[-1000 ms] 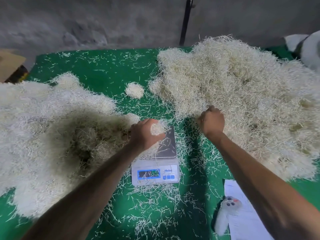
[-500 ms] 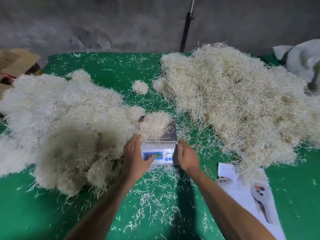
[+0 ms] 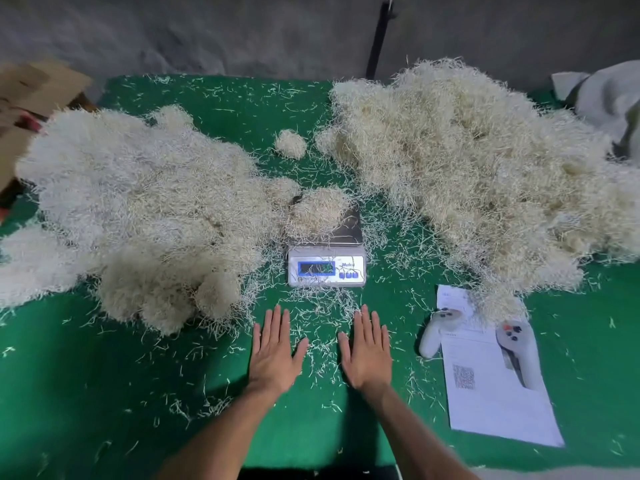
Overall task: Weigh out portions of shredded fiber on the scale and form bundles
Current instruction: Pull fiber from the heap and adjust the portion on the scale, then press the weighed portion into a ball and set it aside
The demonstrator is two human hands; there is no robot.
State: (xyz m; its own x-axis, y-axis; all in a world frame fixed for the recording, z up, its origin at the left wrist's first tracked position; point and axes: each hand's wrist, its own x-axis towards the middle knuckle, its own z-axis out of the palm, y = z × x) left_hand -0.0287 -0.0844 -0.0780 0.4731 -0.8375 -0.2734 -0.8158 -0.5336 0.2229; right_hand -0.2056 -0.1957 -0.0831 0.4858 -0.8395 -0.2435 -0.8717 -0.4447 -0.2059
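Note:
A small white digital scale (image 3: 327, 266) stands mid-table with a clump of pale shredded fiber (image 3: 318, 211) on its steel pan. A big loose heap of fiber (image 3: 485, 174) lies to its right, and a paler, wider heap (image 3: 138, 216) to its left. One small ball of fiber (image 3: 290, 143) sits alone behind the scale. My left hand (image 3: 275, 351) and my right hand (image 3: 367, 351) lie flat, palms down with fingers straight, on the green cloth in front of the scale. Neither hand holds anything.
The green table cloth (image 3: 104, 393) is strewn with loose strands. A white sheet of paper (image 3: 491, 386) lies at the right front with two white controllers (image 3: 438, 329) (image 3: 517, 351) on it. Cardboard (image 3: 31, 91) sits far left, grey fabric (image 3: 609, 98) far right.
A second ago my left hand set fiber on the pan while my right was at the right heap. Both hands then drew back past the scale and now rest flat on the cloth.

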